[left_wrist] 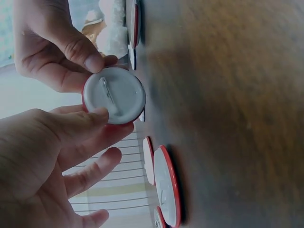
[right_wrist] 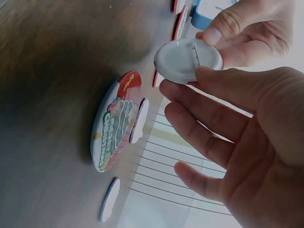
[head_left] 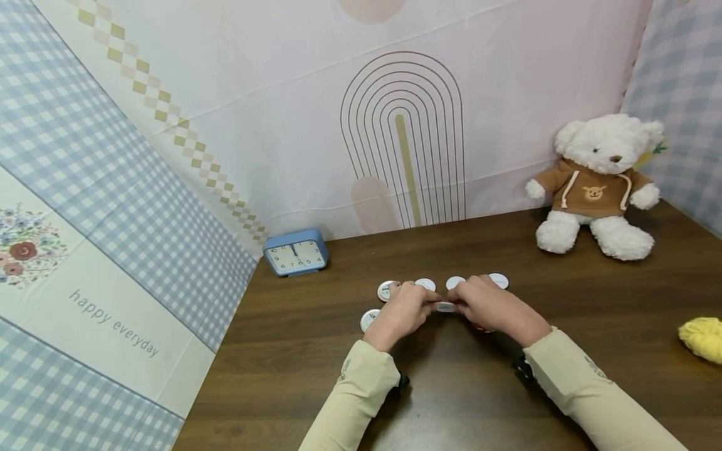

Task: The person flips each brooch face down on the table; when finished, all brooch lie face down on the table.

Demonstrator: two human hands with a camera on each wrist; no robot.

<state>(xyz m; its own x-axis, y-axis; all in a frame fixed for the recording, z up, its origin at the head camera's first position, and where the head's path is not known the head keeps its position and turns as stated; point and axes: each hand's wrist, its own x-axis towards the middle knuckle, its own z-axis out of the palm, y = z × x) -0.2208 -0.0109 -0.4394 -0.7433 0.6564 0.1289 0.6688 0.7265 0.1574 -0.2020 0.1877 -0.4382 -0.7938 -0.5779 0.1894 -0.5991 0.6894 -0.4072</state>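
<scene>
A round button badge (head_left: 445,307) is pinched between my two hands, tilted up off the table. Its white back, with a metal safety pin, faces the wrist cameras, and its rim looks red. My left hand (head_left: 403,310) grips one edge between thumb and fingertips. On the opposite edge, my right hand (head_left: 487,304) pinches with thumb and index finger, the other fingers spread loosely. Below the right hand lies another badge (right_wrist: 116,123), printed red, white and green, face up. The held badge's front is hidden.
Several white-backed badges lie about the hands, among them a badge (head_left: 369,320) at left and a badge (head_left: 499,280) at right. A blue clock (head_left: 296,253) stands at back left. A white teddy bear (head_left: 598,188) sits at back right, with yellow yarn (head_left: 702,338) at the right edge.
</scene>
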